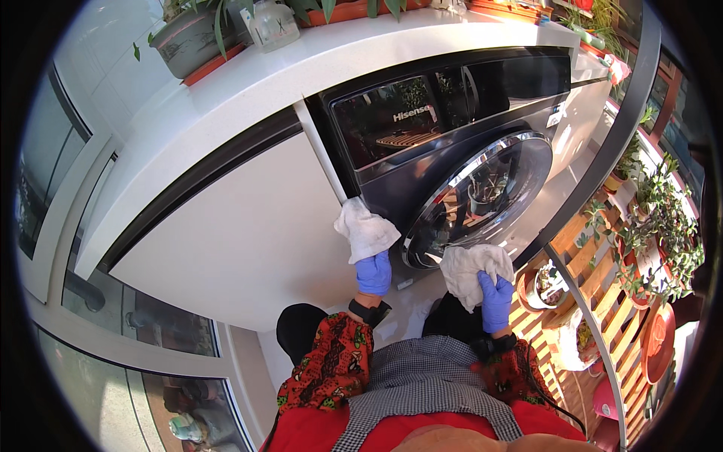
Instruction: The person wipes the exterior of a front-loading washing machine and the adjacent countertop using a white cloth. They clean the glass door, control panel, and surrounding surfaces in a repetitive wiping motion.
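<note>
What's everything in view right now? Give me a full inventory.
washing machine: one, dark, centre
washer door: one, glass with chrome rim, machine's front
white panel: one, white, left of the machine
countertop: one, white, across top
grey pot: one, grey, top left
glass jar: one, clear, beside grey pot
planters: at least two, orange, top
bar: one, dark, right
slatted rack: one, brown, right
potted plants: several, green, right
red dish: one, red-orange, lower right
window frames: several, pale, left
left cloth: one, white, near machine's left edge
right cloth: one, white, overlapping door's lower rim
apron: one, black-and-white check, bottom
sleeves: two, patterned red, bottom
left grip: one, blue-gloved, at left cloth, fingers hidden
right grip: one, blue-gloved, holding right cloth
</note>
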Tool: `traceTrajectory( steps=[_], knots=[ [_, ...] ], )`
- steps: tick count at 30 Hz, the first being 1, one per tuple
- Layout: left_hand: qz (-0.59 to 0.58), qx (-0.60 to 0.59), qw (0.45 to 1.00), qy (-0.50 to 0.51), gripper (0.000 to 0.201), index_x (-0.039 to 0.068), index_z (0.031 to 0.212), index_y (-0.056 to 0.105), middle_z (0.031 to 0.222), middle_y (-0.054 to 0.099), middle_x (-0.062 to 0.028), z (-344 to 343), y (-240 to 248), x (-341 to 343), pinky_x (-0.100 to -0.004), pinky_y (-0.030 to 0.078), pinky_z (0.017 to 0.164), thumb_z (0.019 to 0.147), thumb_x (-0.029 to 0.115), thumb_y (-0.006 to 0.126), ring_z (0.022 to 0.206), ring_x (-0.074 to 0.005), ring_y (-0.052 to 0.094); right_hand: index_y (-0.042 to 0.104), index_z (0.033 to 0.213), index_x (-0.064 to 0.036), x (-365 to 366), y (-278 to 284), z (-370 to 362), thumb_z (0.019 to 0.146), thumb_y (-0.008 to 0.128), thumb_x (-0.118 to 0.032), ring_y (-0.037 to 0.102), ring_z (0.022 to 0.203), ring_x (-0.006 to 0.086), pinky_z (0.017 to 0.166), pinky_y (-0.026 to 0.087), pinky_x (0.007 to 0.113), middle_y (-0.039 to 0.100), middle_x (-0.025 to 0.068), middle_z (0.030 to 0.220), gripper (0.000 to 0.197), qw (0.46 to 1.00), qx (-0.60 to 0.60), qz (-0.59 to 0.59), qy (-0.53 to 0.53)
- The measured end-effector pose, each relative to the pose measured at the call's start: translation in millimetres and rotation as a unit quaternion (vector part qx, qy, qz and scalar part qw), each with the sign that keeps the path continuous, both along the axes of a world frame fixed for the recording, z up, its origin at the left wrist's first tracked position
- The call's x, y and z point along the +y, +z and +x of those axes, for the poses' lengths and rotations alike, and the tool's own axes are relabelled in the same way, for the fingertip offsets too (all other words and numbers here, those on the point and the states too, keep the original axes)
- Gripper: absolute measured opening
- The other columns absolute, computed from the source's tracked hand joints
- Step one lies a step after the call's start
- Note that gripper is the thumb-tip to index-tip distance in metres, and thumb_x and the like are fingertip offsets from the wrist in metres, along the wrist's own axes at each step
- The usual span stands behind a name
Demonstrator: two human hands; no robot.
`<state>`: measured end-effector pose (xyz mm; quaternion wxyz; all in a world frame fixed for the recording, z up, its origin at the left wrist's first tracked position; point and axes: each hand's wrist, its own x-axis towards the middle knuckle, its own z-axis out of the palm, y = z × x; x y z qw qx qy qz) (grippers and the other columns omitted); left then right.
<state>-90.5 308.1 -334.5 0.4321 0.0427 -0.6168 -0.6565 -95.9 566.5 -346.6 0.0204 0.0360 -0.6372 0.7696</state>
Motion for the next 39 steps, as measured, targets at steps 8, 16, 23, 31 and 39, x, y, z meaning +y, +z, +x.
traceTrajectory(
  steps=[8, 16, 23, 31, 39],
  knots=[
    [-0.186, 0.030, 0.970, 0.154, 0.036, 0.003, 0.132, 0.060, 0.127, 0.064, -0.0183, -50.1, 69.3, -31.7, -0.0434, 0.042, 0.103, 0.100, 0.021, 0.059, 0.120, -0.0360, 0.058, 0.066, 0.122, 0.0024, -4.6, -1.5, 4.0, 0.094, 0.067, -0.011, 0.064, 0.101, 0.0141, 0.089, 0.052, 0.029, 0.070, 0.0058, 0.111, 0.031, 0.999, 0.037, 0.009, -0.020],
    [0.225, 0.067, 0.958, -0.164, 0.050, 0.007, 0.146, 0.045, 0.145, 0.051, -0.0119, -7.5, -50.7, -24.8, -0.0400, 0.034, 0.115, 0.102, 0.028, 0.053, 0.134, -0.0294, 0.047, 0.068, 0.115, 0.0029, -6.3, -4.0, 1.9, 0.095, 0.066, -0.014, 0.062, 0.092, 0.0109, 0.082, 0.050, 0.027, 0.069, 0.0033, 0.104, 0.026, 0.999, 0.017, 0.050, 0.002],
    [0.270, 0.230, 0.775, -0.523, 0.051, 0.011, 0.150, 0.039, 0.149, 0.047, -0.0085, 8.5, 146.7, -92.3, -0.0383, 0.032, 0.118, 0.105, 0.037, 0.041, 0.136, -0.0267, 0.046, 0.069, 0.098, 0.0031, -9.4, -0.2, 3.1, 0.094, 0.068, -0.017, 0.054, 0.077, 0.0070, 0.069, 0.046, 0.025, 0.064, -0.0011, 0.086, 0.020, 0.998, 0.031, 0.046, -0.032],
    [-0.703, -0.136, 0.628, 0.303, 0.046, 0.013, 0.129, 0.062, 0.131, 0.063, -0.0108, 41.1, 228.1, -123.6, -0.0472, 0.041, 0.108, 0.087, 0.029, 0.066, 0.123, -0.0334, 0.057, 0.068, 0.115, 0.0052, -5.3, -7.6, 2.6, 0.095, 0.065, -0.011, 0.064, 0.095, 0.0129, 0.084, 0.051, 0.029, 0.071, 0.0067, 0.106, 0.026, 0.993, 0.003, 0.116, 0.012],
    [-0.633, -0.081, 0.704, 0.311, 0.045, 0.011, 0.135, 0.058, 0.136, 0.060, -0.0132, -18.0, 208.0, -100.7, -0.0462, 0.040, 0.110, 0.094, 0.028, 0.060, 0.128, -0.0346, 0.054, 0.071, 0.109, 0.0045, 3.1, -7.8, -2.4, 0.094, 0.067, -0.012, 0.063, 0.086, 0.0099, 0.076, 0.051, 0.027, 0.071, 0.0039, 0.097, 0.022, 0.998, 0.007, 0.063, 0.021]
  ],
)
